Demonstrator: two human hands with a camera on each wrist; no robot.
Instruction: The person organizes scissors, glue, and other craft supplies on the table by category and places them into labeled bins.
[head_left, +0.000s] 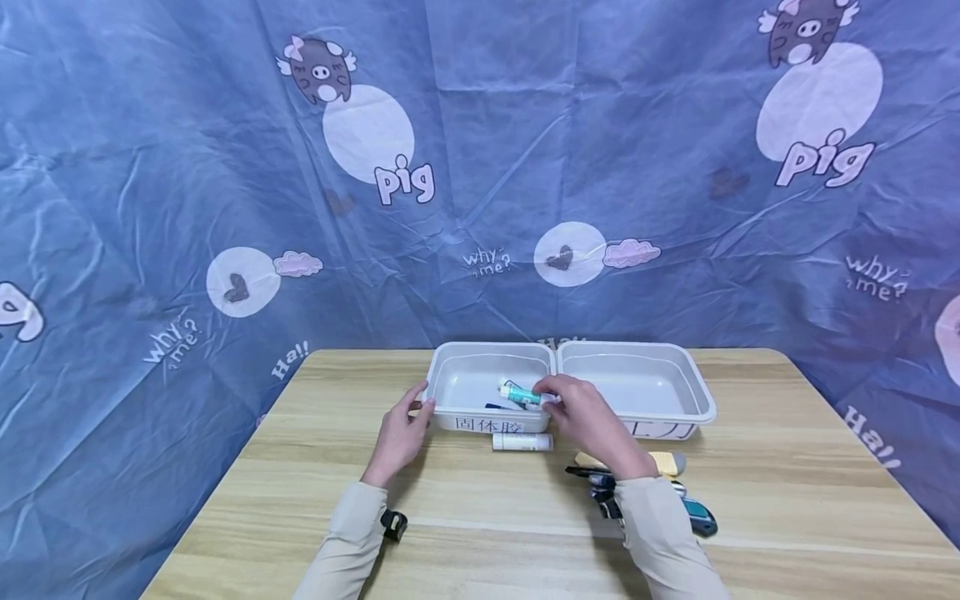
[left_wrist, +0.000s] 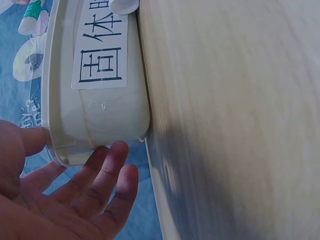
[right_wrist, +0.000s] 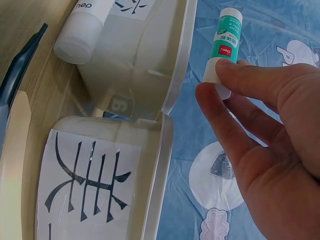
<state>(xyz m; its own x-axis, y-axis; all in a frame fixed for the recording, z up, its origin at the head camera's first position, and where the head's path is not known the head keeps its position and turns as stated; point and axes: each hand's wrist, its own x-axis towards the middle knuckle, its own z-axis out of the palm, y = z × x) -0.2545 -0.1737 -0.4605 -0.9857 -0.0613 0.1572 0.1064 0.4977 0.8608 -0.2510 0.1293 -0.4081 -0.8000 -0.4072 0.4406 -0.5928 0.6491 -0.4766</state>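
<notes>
My right hand (head_left: pixel 588 417) pinches a green-and-white glue stick (right_wrist: pixel 227 40) by its white end, between thumb and fingertips. In the head view the stick overlaps the inside of the left white bin (head_left: pixel 491 350), whose front label has Chinese characters. Part of a dark blue item (head_left: pixel 501 407) shows inside that bin. My left hand (left_wrist: pixel 75 185) rests at the bin's left front corner, thumb against the rim and spread fingers touching the wall below. A white glue stick (head_left: pixel 522 442) lies on the table just in front of this bin.
A second white bin (head_left: pixel 701 400) stands directly to the right, also labelled. Under and beside my right forearm lie several utility knives, among them a yellow one (head_left: pixel 670 463) and a teal-and-black one (head_left: pixel 701 517). A blue printed cloth (head_left: pixel 480 167) hangs behind the wooden table (head_left: pixel 465 542).
</notes>
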